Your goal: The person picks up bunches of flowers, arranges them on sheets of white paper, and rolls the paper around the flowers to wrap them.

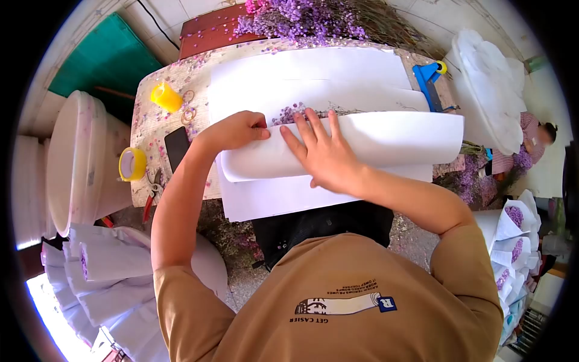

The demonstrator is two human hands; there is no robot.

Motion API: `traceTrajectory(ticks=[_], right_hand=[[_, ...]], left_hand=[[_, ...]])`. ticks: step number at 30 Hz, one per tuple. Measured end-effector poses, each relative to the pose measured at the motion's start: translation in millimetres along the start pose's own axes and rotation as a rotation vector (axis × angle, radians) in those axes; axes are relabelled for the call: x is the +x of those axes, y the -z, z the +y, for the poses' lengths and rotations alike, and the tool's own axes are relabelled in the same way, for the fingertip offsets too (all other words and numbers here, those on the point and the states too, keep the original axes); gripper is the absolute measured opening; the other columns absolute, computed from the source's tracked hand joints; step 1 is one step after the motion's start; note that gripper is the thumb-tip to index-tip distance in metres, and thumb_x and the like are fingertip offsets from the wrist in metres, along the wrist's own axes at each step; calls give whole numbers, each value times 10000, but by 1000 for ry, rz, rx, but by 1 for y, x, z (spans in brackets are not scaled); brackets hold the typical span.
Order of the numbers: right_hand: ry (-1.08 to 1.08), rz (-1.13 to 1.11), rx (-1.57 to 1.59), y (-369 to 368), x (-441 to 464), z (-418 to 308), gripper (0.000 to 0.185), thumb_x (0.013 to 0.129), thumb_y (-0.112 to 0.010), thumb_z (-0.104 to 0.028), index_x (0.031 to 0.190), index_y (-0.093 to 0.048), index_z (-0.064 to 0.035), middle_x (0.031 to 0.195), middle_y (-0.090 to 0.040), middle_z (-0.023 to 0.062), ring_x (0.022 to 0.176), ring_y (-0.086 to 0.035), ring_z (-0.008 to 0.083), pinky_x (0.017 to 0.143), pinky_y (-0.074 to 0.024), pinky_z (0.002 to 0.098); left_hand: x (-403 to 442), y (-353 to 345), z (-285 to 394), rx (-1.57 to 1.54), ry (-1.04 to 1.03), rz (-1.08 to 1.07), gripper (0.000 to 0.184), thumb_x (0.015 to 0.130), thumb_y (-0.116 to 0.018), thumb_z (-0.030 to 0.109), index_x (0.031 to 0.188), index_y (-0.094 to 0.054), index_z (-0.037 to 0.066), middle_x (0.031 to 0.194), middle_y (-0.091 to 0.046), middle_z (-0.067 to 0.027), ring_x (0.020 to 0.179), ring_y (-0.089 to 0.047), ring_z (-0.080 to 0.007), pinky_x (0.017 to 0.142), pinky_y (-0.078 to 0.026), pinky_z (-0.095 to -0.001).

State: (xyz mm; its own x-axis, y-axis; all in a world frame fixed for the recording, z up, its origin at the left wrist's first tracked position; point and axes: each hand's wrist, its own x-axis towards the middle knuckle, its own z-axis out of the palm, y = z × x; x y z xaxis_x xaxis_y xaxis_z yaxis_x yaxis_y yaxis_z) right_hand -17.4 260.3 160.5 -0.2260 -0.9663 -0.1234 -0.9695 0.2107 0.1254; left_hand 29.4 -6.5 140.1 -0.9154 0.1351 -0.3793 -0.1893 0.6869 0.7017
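While left grip (240, 130) pinches edge of smooth white paper roll (404, 137), right grip (329, 158) splays flat across its curve; tiny purple blossoms (288, 113) show between grips.

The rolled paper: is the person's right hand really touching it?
Touching. The head view shows the right hand laid on the rolled paper, its fingers spread over the surface with no gap.
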Motion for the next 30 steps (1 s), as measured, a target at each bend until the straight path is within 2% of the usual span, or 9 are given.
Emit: traceTrajectory(ticks=[3, 5, 10, 15, 17, 21, 25, 27, 30], right_hand=[[-25, 58, 92, -8, 19, 26, 1199, 672, -927, -373, 1600, -255, -17, 1539, -397, 300, 1424, -388, 494, 1109, -292, 729], [-35, -142, 265, -2, 34, 47, 1219, 645, -937, -363, 1591, -250, -20, 1558, -387, 259, 1456, -373, 420, 1137, -314, 659], [43, -259, 624, -30, 73, 100, 1302, 567, -934, -479, 1589, -266, -27, 1484, -493, 189, 1374, -471, 418, 1055, -433, 643], [4, 180, 223, -50, 55, 129, 1335, 580, -928, -483, 1647, -187, -176, 1434, -543, 198, 1304, -560, 380, 1032, -512, 471], [-126, -509, 526, -2, 50, 145, 1302, 592, -926, -449, 1643, -205, -183, 1479, -500, 219, 1334, -530, 402, 1086, -470, 456], [-98, -478, 513, 0, 43, 141, 1257, 620, -911, -397, 1647, -204, -235, 1354, -549, 261, 1220, -588, 408, 1004, -498, 462], [16, -55, 332, -41, -4, 97, 1098, 692, -860, -285, 1626, -284, -242, 1211, -576, 246, 1053, -609, 398, 852, -514, 504], [78, 251, 161, -53, -26, 74, 1033, 704, -841, -266, 1607, -340, -239, 1162, -592, 239, 1003, -626, 392, 812, -525, 492], [83, 313, 173, -61, -30, 65, 976, 715, -819, -241, 1588, -384, -233, 1120, -612, 228, 929, -640, 377, 764, -536, 475]], left_hand=[[12, -2, -2, 234, -10, 239, 259, 954, -684, 245, 1098, -657, 32, 946, -718, -198, 914, -680, -379, 823, -520, -426], [-5, -7, 28, 521, -325, 595, 562, 834, -805, 252, 1316, -604, 44, 1280, -664, -201, 1213, -605, -392, 1077, -428, -484], [-13, -51, 57, 830, -148, 218, 1326, 574, -967, 369, 1612, -206, 53, 1652, -258, -204, 1540, -239, -375, 1251, -229, -527], [30, -6, 40, 692, -66, 7, 1346, 552, -970, 314, 1618, -184, 76, 1637, -274, -222, 1528, -262, -388, 1243, -241, -523], [53, 17, 29, 577, -30, -159, 1352, 531, -963, 320, 1617, -191, 86, 1594, -324, -256, 1487, -335, -394, 1222, -287, -502], [58, 28, 35, 338, 84, -343, 1284, 544, -946, 340, 1596, -255, 87, 1460, -466, -273, 1366, -474, -409, 1187, -341, -495], [-9, -46, 35, 670, -138, 308, 1096, 556, -920, 320, 1501, -425, 70, 1222, -592, -233, 1175, -591, -396, 1136, -400, -545], [-39, -73, 46, 790, -152, 414, 1052, 571, -910, 296, 1483, -442, 61, 1195, -592, -225, 1170, -590, -396, 1124, -411, -549], [-47, -86, 45, 802, -171, 490, 1010, 577, -895, 261, 1462, -453, 56, 1179, -596, -216, 1140, -601, -398, 1061, -458, -524]])
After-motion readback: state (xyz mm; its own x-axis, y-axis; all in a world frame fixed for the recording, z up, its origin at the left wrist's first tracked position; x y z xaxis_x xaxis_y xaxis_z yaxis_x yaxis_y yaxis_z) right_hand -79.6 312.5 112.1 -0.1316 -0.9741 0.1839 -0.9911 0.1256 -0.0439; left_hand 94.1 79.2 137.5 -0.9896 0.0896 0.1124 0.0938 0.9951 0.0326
